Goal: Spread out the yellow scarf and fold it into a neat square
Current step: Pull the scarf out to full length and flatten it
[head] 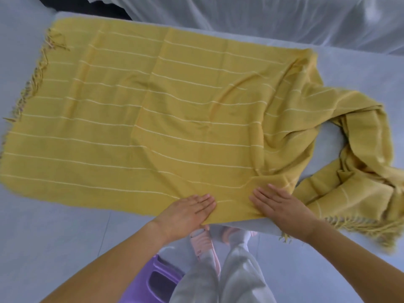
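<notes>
The yellow scarf (135,110) with thin white stripes lies across the pale grey table (360,68). Its left and middle part is flat, with a tasselled fringe along the left end. The right part is bunched and twisted into a loop, and its fringed end hangs off the near right edge. My left hand (188,212) rests flat, palm down, on the scarf's near edge. My right hand (279,206) lies flat on the cloth a little to the right, fingers together and pointing up-left.
White sheeting (262,16) covers something behind the table. A purple stool (153,278) stands on the floor by my legs, beside pink shoes (203,241). Bare table surface shows at the near left and far right.
</notes>
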Tool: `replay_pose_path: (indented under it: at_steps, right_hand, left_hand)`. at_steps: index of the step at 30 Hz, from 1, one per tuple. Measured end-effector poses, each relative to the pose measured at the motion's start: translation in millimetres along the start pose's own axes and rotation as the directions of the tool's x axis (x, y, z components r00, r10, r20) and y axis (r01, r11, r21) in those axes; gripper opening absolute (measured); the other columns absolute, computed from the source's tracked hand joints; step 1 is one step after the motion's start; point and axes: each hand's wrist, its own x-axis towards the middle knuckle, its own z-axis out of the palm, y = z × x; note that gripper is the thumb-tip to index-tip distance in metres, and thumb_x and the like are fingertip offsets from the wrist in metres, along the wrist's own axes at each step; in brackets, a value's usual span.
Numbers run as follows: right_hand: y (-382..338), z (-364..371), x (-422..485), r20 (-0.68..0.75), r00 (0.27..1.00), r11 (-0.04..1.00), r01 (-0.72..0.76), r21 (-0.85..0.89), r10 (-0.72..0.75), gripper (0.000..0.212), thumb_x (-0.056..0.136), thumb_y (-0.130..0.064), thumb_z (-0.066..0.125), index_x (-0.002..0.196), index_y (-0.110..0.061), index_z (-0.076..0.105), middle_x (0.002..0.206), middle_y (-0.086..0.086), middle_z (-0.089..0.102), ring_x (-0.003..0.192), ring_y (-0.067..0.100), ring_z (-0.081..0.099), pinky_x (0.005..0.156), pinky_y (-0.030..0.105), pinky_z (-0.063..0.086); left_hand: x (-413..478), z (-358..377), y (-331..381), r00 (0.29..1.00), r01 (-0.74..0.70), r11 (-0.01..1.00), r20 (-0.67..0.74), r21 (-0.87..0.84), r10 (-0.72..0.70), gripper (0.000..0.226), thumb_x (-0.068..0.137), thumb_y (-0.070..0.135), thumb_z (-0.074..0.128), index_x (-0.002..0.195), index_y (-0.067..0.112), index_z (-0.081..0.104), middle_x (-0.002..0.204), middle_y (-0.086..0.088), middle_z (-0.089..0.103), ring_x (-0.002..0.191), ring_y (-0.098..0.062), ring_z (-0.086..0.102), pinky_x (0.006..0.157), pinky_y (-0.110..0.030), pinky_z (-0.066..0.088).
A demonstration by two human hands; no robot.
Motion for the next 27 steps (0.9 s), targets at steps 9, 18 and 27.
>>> replay_pose_path:
  at_steps: [9, 18, 27]
  right_hand:
    - [-35.7, 21.2, -9.3, 0.261, 0.956, 0.964, -0.187, 0.190, 0.134, 0.064, 0.098, -0.050, 0.014, 0.146, -0.008, 0.022, 0.133, 0.010, 0.055, 0.121, 0.022, 0.054, 0.110, 0.037, 0.013]
    - [-69.5, 38.2, 26.6, 0.288, 0.916, 0.914, -0.345, 0.211, 0.279, 0.062, 0.095, -0.057, 0.016, 0.140, -0.022, 0.039, 0.147, 0.012, 0.037, 0.135, 0.027, 0.036, 0.106, 0.046, 0.025]
    - [-85.6, 52.4, 29.7, 0.378, 0.852, 0.869, -0.455, 0.193, 0.362, 0.066, 0.092, -0.063, 0.008, 0.143, -0.029, 0.033, 0.151, 0.009, 0.030, 0.137, 0.034, 0.030, 0.102, 0.051, 0.028]
  left_hand:
    - [-11.3, 26.7, 8.2, 0.977, 0.202, 0.977, 0.087, -0.072, -0.196, 0.072, 0.097, 0.056, 0.006, 0.132, 0.012, 0.051, 0.137, -0.003, 0.051, 0.127, -0.016, 0.047, 0.105, -0.035, 0.039]
    - [-8.6, 49.1, -4.7, 0.735, 0.677, 0.733, -0.009, -0.067, -0.679, 0.084, 0.091, 0.064, 0.008, 0.146, 0.000, 0.013, 0.154, -0.013, 0.011, 0.143, -0.024, 0.010, 0.114, -0.042, 0.006]
    - [-39.9, 72.5, -25.9, 0.685, 0.728, 0.683, 0.086, -0.059, -0.723, 0.090, 0.089, 0.067, 0.007, 0.142, -0.005, 0.023, 0.151, -0.016, 0.017, 0.139, -0.029, 0.026, 0.112, -0.039, 0.015]
